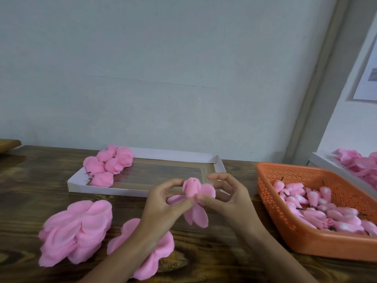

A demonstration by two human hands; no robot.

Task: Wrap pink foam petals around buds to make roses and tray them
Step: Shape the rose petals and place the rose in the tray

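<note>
Currently mid-wrap, centre frame above the worktop (204, 262): left hand (163, 203) and right hand (224, 199) both pinch the base of a bud (190, 186) seated in a petal piece (201, 213), lobes hanging loose. Next, I'd guess: fold lobes up around bud, then place in tray (142, 193), upper left, holding a few roses (110, 164). Soft pink foam, bud tight and pale-tipped.

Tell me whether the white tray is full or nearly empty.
Mostly empty. The white tray holds only a few finished roses in its far-left corner; the rest is bare.
</note>
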